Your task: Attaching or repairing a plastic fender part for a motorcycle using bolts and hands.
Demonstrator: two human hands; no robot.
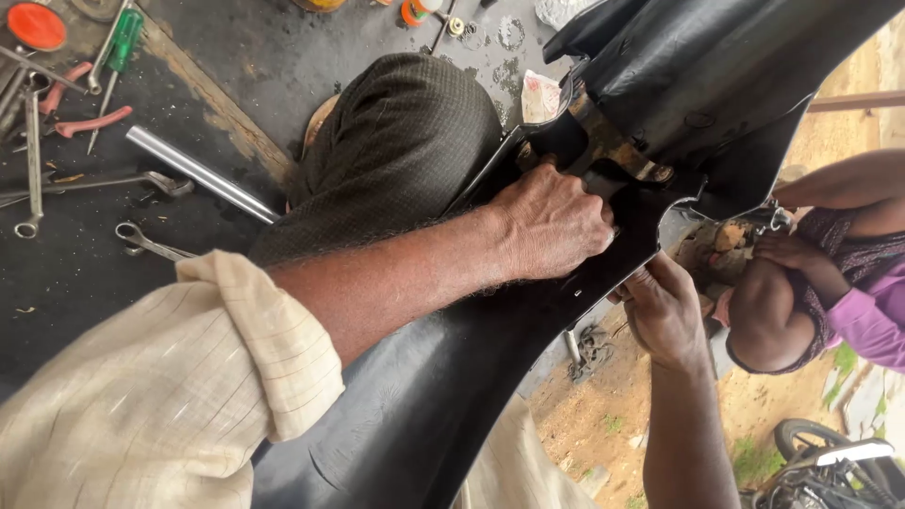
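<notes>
left fingers (592, 219) curled tight on the black panel's (452, 377) notched edge | right hand (666, 311) pinches that edge from below | panel lies across the lap | risk: slick plastic could slip or pinch fingers | left forearm stretched forward, wrist bent down | wrenches (141, 240) on floor

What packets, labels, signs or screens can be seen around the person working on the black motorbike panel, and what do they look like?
Small packet: on the dark floor just beyond the black panel, flat, crumpled, white with red and pink print.
Small bottle: at the top edge of the floor, orange with a white band; too small to tell more.
Crumpled wrapper: top edge, pale and clear.
No signs or screens are in view.
</notes>
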